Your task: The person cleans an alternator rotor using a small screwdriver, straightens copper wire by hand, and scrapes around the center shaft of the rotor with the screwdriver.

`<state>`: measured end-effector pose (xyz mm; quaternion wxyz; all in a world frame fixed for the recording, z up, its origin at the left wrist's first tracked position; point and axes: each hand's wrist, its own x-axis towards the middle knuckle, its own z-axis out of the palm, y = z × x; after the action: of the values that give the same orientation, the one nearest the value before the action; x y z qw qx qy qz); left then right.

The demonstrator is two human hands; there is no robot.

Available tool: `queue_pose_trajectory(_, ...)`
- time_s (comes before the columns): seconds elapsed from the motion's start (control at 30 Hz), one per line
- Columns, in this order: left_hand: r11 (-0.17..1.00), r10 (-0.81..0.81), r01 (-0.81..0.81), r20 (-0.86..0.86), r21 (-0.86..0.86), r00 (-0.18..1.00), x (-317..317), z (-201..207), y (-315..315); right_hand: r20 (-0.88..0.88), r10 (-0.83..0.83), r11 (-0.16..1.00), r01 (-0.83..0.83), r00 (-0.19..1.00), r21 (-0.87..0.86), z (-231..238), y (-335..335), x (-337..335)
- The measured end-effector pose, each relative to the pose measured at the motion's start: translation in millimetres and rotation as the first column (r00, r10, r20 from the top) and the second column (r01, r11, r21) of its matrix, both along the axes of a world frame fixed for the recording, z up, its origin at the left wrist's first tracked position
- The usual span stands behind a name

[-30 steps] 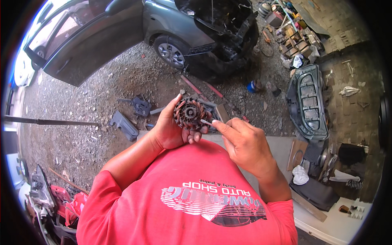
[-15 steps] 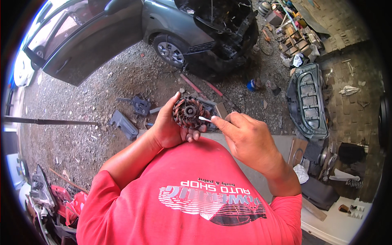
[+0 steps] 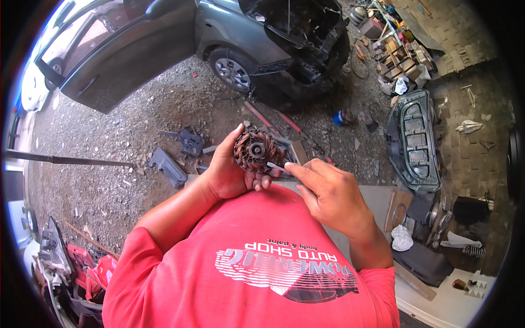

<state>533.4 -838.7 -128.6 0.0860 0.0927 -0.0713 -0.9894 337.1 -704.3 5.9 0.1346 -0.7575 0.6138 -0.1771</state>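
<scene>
My left hand (image 3: 227, 172) is wrapped around a dark, round motor part with copper windings (image 3: 256, 149), its hub facing up. It looks like an alternator rotor. Thumb along the far left side, fingertips curled beneath the near edge, the hand holds the part over my red shirt. In my right hand (image 3: 328, 188) a slim tool that looks like a flat screwdriver (image 3: 278, 168) is pinched, its handle hidden in the closed fingers. The tool's pale tip lies at the lower right rim of the rotor; whether it touches cannot be made out.
A dark grey car (image 3: 246, 44) with an open door and stripped front stands ahead on gravel. Plastic pieces (image 3: 167, 167) and red bars (image 3: 262, 118) lie between. To the right are a trunk-lid panel (image 3: 414, 139) and a heap of wooden blocks (image 3: 402, 60).
The tool's tip has shifted slightly down and away from the hub toward the rotor's rim. My right hand has moved a little lower; my left hand keeps its hold.
</scene>
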Motion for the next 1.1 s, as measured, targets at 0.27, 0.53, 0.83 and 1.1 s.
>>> queue_pose_trajectory(0.27,0.996,0.085,-0.083,0.039,-0.039,0.996,-3,2,1,0.097,-0.044,0.998,0.039,0.994,0.049,-3,0,11)
queue_pose_trajectory(0.53,0.989,0.134,-0.129,0.072,-0.069,0.988,-2,0,4,0.144,-0.066,0.998,0.062,0.987,0.033,-10,0,20)
queue_pose_trajectory(0.83,0.976,0.168,-0.162,0.027,-0.148,0.985,-3,-3,7,0.164,-0.1,0.994,0.092,0.981,0.056,-11,-1,24)
queue_pose_trajectory(1.1,0.968,0.171,-0.168,0.0,-0.188,0.985,-3,-6,10,0.182,-0.111,0.993,0.1,0.977,0.069,-13,1,23)
